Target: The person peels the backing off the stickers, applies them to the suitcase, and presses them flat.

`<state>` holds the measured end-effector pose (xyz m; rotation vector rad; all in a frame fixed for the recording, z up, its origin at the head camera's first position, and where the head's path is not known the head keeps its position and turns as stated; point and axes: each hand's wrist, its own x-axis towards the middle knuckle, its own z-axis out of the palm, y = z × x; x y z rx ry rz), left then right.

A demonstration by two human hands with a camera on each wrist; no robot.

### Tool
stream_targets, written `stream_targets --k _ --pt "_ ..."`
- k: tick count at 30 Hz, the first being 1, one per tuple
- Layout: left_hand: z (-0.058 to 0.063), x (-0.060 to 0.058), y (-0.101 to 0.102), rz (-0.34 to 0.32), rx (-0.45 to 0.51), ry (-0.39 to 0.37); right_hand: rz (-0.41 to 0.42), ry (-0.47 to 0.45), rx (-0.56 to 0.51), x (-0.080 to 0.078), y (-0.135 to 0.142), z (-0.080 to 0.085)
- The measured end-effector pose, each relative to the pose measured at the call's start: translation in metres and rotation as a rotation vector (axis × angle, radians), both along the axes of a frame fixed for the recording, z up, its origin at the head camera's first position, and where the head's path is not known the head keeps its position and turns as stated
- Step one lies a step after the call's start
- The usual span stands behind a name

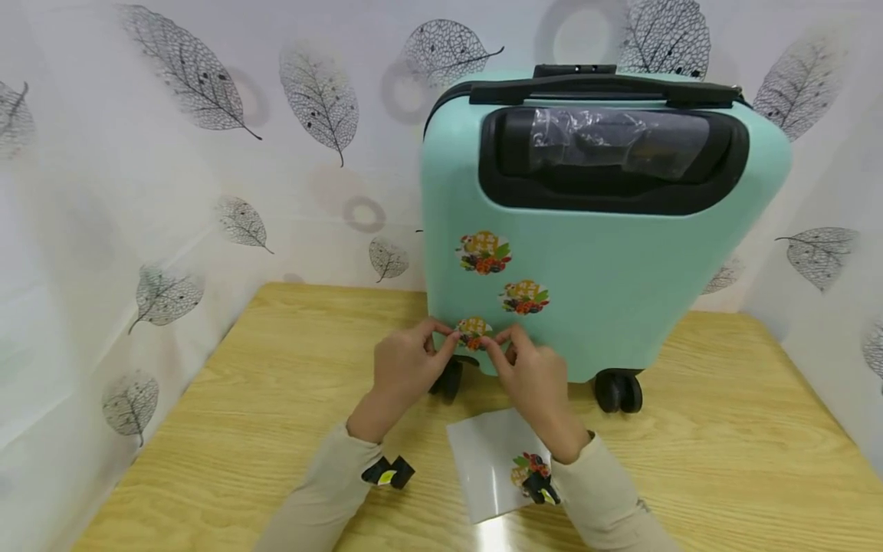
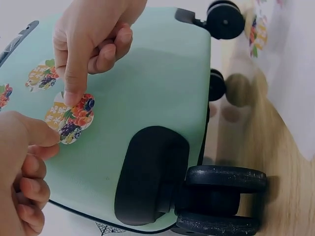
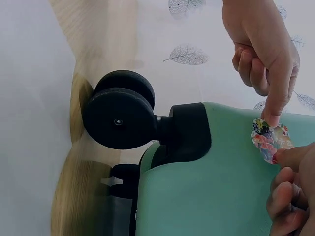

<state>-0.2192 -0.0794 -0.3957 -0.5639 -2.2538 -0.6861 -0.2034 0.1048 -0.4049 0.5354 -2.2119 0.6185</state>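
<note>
While the left hand (image 1: 405, 359) pinches one edge of a sticker (image 1: 473, 334), the right hand (image 1: 536, 376) pinches the opposite edge, each grip nearly closed with only that thin piece at its fingertips. The sticker is at the suitcase's (image 1: 586, 291) lower left, just above a wheel (image 1: 448, 381) and below two upper stickers (image 1: 525, 297). On the counter (image 1: 317, 345) in front, a white sheet (image 1: 476, 460) lies near the right sleeve (image 1: 607, 494).
</note>
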Motion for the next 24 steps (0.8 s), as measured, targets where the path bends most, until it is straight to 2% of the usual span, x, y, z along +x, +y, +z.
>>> stream_targets --k 4,19,24 --pt "0.0013 0.0006 0.0005 0.016 -0.027 0.038 -0.029 0.018 0.013 -0.0010 -0.0005 0.0006" --pt "0.0005 0.0002 0.0017 0.056 -0.073 0.056 -0.087 0.024 0.028 -0.0022 -0.0024 -0.0003" --pt "-0.0008 -0.0006 0.0028 0.076 -0.092 0.069 -0.101 0.052 0.041 -0.0032 -0.0030 -0.0015"
